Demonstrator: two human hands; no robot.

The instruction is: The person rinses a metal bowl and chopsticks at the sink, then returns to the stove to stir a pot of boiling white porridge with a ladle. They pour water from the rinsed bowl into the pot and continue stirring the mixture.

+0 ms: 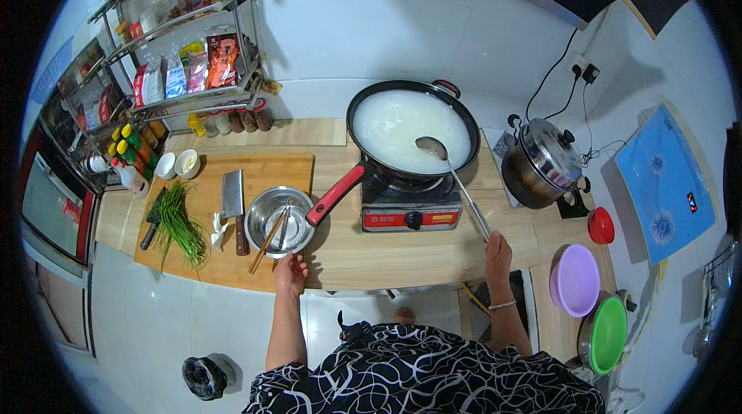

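My right hand (498, 251) grips the long handle of a metal ladle (472, 205). The ladle's bowl rests at the surface of milky white liquid (400, 124), which fills a black wok (352, 141) with a red-and-black handle (336, 193). Under the wok stands a portable gas stove (379, 218). My left hand (291, 275) holds the near rim of a stainless-steel bowl (255, 222), close to the counter's front edge. Wooden chopsticks (266, 243) and what looks like another metal utensil (284, 228) lean inside that bowl.
A wooden cutting board (214, 167) carries a cleaver (233, 196), green chives or scallions (179, 225), a dark-handled knife (149, 234) and crumpled tissue (218, 231). A lidded pot (527, 173) stands right of the stove. Purple (575, 280) and green (608, 336) basins sit at right.
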